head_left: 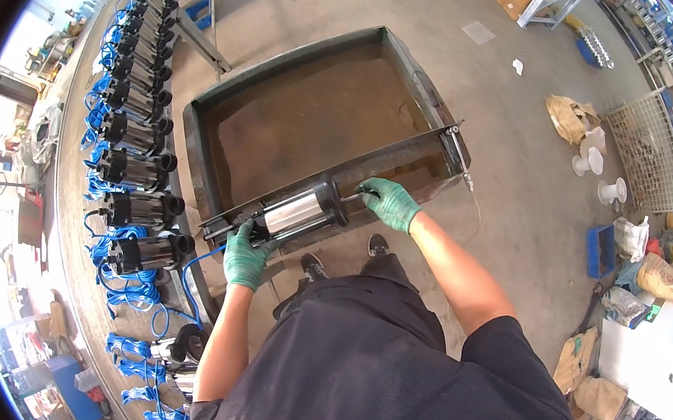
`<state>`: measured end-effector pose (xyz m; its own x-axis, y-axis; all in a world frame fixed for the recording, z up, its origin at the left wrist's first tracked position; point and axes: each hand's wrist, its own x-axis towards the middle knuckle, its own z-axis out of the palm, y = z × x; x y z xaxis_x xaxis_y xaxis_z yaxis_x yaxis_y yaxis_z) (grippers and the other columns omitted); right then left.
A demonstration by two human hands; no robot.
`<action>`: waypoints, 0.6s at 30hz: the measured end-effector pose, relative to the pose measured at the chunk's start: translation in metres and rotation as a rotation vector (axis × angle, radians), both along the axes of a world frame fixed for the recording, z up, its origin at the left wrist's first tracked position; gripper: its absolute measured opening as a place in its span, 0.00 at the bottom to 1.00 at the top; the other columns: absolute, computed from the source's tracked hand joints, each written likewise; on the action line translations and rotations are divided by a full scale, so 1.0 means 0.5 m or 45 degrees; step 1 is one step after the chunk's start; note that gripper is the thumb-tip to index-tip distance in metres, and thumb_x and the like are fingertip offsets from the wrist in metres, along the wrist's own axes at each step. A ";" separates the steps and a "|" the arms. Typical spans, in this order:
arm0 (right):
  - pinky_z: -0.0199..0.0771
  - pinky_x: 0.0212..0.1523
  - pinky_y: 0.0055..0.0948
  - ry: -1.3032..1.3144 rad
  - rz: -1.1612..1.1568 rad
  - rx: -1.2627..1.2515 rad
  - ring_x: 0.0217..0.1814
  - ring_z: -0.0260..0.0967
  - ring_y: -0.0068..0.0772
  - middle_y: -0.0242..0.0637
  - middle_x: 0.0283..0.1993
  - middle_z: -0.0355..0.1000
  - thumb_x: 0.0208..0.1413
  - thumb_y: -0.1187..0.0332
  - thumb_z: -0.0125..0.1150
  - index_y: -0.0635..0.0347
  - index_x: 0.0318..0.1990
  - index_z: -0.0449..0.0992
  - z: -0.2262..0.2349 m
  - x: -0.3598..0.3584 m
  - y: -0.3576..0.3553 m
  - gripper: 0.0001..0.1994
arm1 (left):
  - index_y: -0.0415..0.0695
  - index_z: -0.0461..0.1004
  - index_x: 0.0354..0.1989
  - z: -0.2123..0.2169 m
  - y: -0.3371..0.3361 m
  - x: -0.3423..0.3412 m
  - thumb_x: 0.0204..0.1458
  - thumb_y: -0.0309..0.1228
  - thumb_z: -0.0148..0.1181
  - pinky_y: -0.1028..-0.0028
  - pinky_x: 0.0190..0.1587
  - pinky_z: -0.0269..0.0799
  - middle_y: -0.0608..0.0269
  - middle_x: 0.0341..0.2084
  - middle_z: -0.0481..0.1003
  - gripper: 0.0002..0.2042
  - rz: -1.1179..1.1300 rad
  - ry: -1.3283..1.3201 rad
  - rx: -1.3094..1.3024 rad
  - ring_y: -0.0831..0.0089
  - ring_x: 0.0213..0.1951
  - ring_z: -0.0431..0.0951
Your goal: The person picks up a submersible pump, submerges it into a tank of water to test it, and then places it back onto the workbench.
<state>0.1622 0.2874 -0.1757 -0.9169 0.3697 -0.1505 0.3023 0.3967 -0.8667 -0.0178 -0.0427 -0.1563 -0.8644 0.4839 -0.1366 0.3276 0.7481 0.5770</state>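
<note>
A submersible pump (295, 212) with a shiny metal body and black ends lies across the near edge of a water tank (288, 53). My left hand (245, 259), in a green glove, grips the black end on the left, where a blue cable (196, 264) trails off. At the pump's other black end, my gloved right hand (391, 205) has its fingers closed around a thin metal rod (352, 198) that points at the pump. The rod's far part is hidden in the fingers. Brown, murky water fills the tank.
Many similar pumps (134, 169) stand in a long row on the bench at left, with coiled blue cables (133, 286). A metal fitting with a hose (467, 175) sits at the tank's right corner. Further right are a blue bin (600, 250), white spools (613, 190) and a wire cage (650, 150).
</note>
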 end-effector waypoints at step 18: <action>0.63 0.17 0.38 -0.691 -0.089 -0.412 0.15 0.65 0.36 0.37 0.20 0.68 0.76 0.46 0.42 0.54 0.54 0.77 -0.004 -0.056 0.030 0.23 | 0.46 0.81 0.49 0.010 0.004 -0.002 0.43 0.32 0.78 0.59 0.47 0.79 0.47 0.43 0.80 0.22 -0.108 0.016 0.023 0.50 0.42 0.82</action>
<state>0.1341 0.3026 -0.1776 -0.6538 0.2840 -0.7014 0.7482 0.1039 -0.6553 -0.0186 -0.0406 -0.1513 -0.8217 0.5578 -0.1169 0.3965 0.7070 0.5856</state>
